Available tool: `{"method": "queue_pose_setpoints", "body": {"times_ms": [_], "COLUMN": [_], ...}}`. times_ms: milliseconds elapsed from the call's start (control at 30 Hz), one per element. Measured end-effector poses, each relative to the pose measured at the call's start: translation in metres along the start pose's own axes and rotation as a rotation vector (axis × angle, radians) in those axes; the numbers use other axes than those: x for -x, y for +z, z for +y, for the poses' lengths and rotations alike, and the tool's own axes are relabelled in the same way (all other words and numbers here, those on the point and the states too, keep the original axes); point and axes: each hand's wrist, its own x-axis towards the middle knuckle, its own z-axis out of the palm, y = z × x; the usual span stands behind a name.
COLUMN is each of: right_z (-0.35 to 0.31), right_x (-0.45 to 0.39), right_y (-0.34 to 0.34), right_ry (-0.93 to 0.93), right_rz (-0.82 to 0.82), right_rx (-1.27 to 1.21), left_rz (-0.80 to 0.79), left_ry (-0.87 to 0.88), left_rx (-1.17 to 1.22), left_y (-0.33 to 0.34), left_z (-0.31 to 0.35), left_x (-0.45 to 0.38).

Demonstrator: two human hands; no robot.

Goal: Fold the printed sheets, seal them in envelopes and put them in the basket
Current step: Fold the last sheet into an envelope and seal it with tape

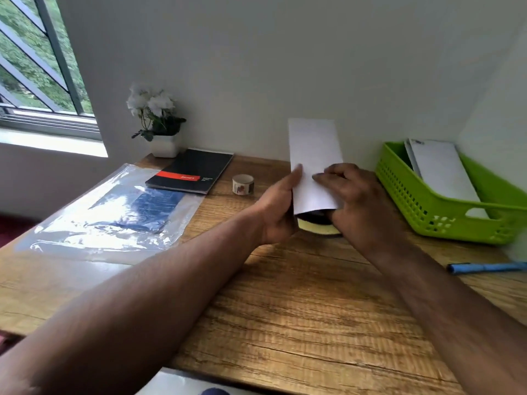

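Observation:
A white envelope (313,155) stands upright above the wooden desk (285,295), held between both hands. My left hand (278,206) grips its left edge, thumb on the front. My right hand (356,201) holds its lower right side, fingers pressing the front. Below the envelope's bottom edge a dark and yellowish object (316,226) shows between my hands; I cannot tell what it is. At the right stands the green basket (422,206), with white envelopes (445,169) leaning inside it.
A clear plastic sleeve (108,212) with blue contents lies at the left. A black and red notebook (191,173), a patterned tape roll (243,184) and a potted white flower (159,124) sit at the back. A blue pen (484,267) lies at the right.

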Motion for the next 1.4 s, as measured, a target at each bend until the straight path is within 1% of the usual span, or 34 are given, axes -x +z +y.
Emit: {"method": "queue_pose_setpoints", "body": {"times_ms": [67,133,167,200,267,300,333,400,467,500,567,700,767,867,933,1000,1067,1100,1167,1267,1333,1400], "right_z": [0.007,0.016,0.019,0.021,0.018,0.015,0.012,0.007,0.006,0.007,0.009,0.014,0.016,0.017,0.016,0.013,0.007,0.004,0.003,0.012,0.021,0.033], "right_x": [-0.002,-0.002,-0.002,-0.001,0.0,0.0,0.001,0.001,0.001,0.002,0.001,0.0,0.0,0.001,0.002,0.004,0.004,0.003,0.0,-0.003,0.0,0.004], "right_y": [0.001,0.005,0.007,0.008,0.007,0.006,0.005,0.002,0.001,0.002,0.003,0.003,0.003,0.007,0.011,0.018,0.024,0.027,0.029,0.024,0.017,0.009], "right_ry": [0.071,0.108,0.127,0.149,0.172,0.187,0.207,0.222,0.218,0.216,0.197,0.149,0.179,0.213,0.226,0.232,0.23,0.237,0.276,0.294,0.312,0.342], "right_rz": [-0.129,-0.274,-0.342,-0.41,-0.553,-0.639,-0.739,-0.933,-1.037,-1.043,-1.004,-0.785,-0.707,-0.661,-0.629,-0.57,-0.499,-0.493,-0.536,-0.628,-0.651,-0.679], "right_rx": [-0.032,-0.054,-0.073,-0.101,-0.143,-0.164,-0.189,-0.2,-0.19,-0.197,-0.222,-0.271,-0.292,-0.298,-0.299,-0.317,-0.384,-0.43,-0.501,-0.548,-0.587,-0.62], "left_rz": [0.022,0.091,0.154,0.236,0.387,0.413,0.412,0.391,0.344,0.312,0.261,0.185,0.118,-0.017,-0.113,-0.161,-0.174,-0.172,-0.171,-0.189,-0.201,-0.176], "left_ry": [-0.027,-0.02,-0.001,0.048,0.232,0.268,0.232,0.133,0.126,0.152,0.187,0.236,0.227,0.166,0.156,0.178,0.187,0.188,0.178,0.133,0.092,0.06], "left_rx": [-0.184,-0.42,-0.594,-0.829,-1.324,-1.442,-1.467,-1.426,-1.479,-1.512,-1.526,-1.521,-1.491,-1.445,-1.504,-1.556,-1.559,-1.565,-1.56,-1.562,-1.579,-1.596], "left_y": [0.001,-0.001,-0.004,-0.009,-0.023,-0.029,-0.033,-0.039,-0.041,-0.04,-0.039,-0.037,-0.038,-0.037,-0.036,-0.035,-0.036,-0.036,-0.034,-0.027,-0.025,-0.029], "left_z": [-0.003,-0.002,0.001,0.005,0.012,0.016,0.02,0.025,0.027,0.027,0.026,0.028,0.031,0.034,0.032,0.028,0.026,0.026,0.027,0.029,0.032,0.038], "left_x": [-0.004,-0.003,-0.003,-0.002,-0.004,-0.006,-0.004,-0.003,-0.005,-0.006,-0.006,-0.004,-0.002,0.004,0.004,0.002,0.002,0.003,0.004,0.007,0.009,0.013]}}
